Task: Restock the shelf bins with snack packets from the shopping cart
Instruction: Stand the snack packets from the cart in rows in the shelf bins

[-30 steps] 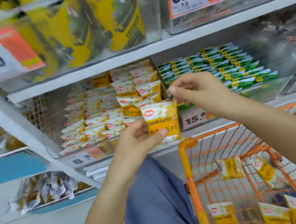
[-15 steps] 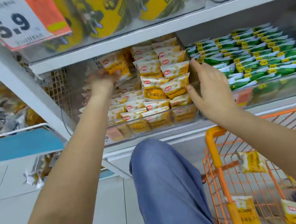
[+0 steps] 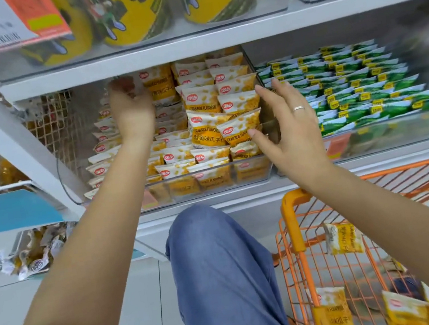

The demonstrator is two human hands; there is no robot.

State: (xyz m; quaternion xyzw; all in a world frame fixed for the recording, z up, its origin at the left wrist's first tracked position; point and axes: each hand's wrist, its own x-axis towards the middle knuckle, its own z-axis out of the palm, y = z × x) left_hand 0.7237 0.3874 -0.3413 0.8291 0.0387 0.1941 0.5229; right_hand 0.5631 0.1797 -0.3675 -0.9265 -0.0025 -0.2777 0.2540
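We see left hand (image 3: 132, 110) deep in clear bin (image 3: 211, 183), fingers curled on crab-roe snack packet (image 3: 159, 87) at back row. Right hand (image 3: 284, 124) spread, holding nothing, thumb near front stack. More packets in orange cart (image 3: 293, 223). We judge packets light, crinkly, slippery; pinch top seam.

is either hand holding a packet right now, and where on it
The left hand reaches deep into the bin; whether it holds a packet cannot be told. The right hand is open, holding nothing.

yellow snack packets (image 3: 208, 113) in clear bin (image 3: 210, 182)
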